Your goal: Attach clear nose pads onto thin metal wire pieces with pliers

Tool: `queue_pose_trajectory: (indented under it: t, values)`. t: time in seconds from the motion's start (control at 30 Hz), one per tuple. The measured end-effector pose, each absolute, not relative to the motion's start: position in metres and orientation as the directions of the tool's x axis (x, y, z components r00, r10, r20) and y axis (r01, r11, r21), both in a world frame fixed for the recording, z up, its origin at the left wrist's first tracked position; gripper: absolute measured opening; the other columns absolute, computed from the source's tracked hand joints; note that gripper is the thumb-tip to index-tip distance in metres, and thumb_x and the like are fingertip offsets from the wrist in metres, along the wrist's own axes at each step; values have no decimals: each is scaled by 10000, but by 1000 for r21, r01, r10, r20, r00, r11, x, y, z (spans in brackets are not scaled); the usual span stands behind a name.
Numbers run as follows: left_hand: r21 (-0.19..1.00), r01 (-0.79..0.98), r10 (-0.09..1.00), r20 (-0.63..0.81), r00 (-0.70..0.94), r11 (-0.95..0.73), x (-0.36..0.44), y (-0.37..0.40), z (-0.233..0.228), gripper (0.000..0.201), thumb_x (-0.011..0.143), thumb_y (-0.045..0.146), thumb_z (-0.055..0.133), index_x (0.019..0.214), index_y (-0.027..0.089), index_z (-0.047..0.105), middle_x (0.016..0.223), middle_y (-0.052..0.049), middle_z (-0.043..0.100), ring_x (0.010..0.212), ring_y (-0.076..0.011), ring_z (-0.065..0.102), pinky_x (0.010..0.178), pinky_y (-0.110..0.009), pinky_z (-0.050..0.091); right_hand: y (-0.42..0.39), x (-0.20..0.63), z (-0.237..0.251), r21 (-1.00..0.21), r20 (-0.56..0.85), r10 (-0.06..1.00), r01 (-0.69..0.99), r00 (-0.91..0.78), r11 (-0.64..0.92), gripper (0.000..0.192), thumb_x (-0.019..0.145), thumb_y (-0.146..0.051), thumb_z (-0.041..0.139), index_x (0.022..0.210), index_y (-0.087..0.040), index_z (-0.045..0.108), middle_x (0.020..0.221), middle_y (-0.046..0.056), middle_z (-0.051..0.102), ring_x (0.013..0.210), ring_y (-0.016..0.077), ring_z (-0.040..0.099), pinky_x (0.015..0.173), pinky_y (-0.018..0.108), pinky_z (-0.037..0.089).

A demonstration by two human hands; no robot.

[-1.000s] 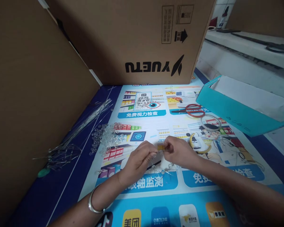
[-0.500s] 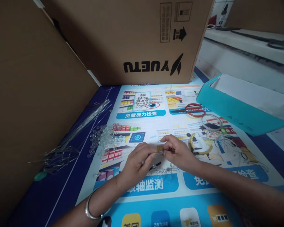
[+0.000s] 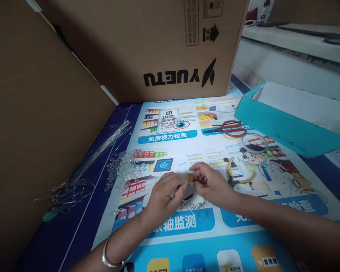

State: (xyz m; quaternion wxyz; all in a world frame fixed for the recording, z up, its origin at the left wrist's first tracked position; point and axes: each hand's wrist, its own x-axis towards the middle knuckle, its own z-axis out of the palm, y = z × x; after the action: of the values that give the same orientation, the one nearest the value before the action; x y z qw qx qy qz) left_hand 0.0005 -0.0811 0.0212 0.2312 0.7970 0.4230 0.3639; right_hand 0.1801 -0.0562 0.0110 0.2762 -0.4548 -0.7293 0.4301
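Left hand (image 3: 166, 194) and right hand (image 3: 212, 183) meet fingertip to fingertip above the printed mat (image 3: 243, 223), both pinching a small clear bead on wire (image 3: 190, 183) at the view's centre. Strung beads (image 3: 197, 207) lie at 6 o'clock of the hands; loose clear beads (image 3: 124, 168) at 9 o'clock; yellow-handled pliers (image 3: 238, 172) at 3 o'clock; red scissors (image 3: 229, 128) at 1 o'clock.

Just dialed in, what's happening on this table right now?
A person has both hands together over a printed poster on the table. The left hand and right hand pinch something tiny between their fingertips; it is too small to tell what. Beaded wire pieces lie just below the hands. Clear beads sit to the left, with a wire bundle beyond. Yellow-handled pliers, a tape ring and red scissors lie untouched to the right.
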Motion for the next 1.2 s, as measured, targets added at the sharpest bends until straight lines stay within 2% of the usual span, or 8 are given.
queue_pose_trajectory:
  t: [0.23,0.33,0.47,0.87,1.1,1.2]
  values:
    - [616,558,831,428,355,-556,3,-80,19,91,832,143,496,855,181,575,719,-21,594,685,-136,516,635,-282,400,-59,180,19,-821,20,887,498,-462,278,310,702,-85,440,987,-207,434,768,-10,513,705,133,493,630,240,374]
    - [587,580,824,443,353,-564,3,-79,19,86,827,145,510,847,178,588,688,-14,593,663,-133,518,638,-287,399,-59,179,18,-820,23,884,496,-467,284,305,702,-86,438,981,-208,426,752,-15,499,695,133,485,629,239,369]
    - [564,607,823,459,334,-560,3,-80,19,116,822,144,526,911,186,587,746,-20,630,693,-141,543,662,-299,410,-60,180,16,-836,41,888,471,-458,281,292,714,-93,431,979,-216,415,749,-23,492,681,124,483,620,233,367]
    - [575,567,804,484,345,-590,4,-79,17,96,822,156,522,875,190,594,681,-6,613,654,-129,539,654,-299,414,-59,180,13,-870,42,884,418,-466,262,218,744,-126,457,935,-225,420,708,-44,461,633,106,456,589,220,360]
    - [441,671,790,469,394,-596,5,-79,14,114,822,155,517,734,170,588,639,-8,564,640,-125,496,639,-300,386,-60,180,13,-876,65,881,396,-468,275,245,724,-103,462,935,-220,418,701,-47,459,626,100,455,576,215,358]
    - [356,694,758,487,434,-626,5,-80,10,95,821,155,527,758,176,595,664,-15,567,665,-135,491,640,-306,376,-60,179,13,-880,55,885,397,-462,262,247,716,-99,468,927,-219,423,717,-43,473,639,102,462,587,220,363]
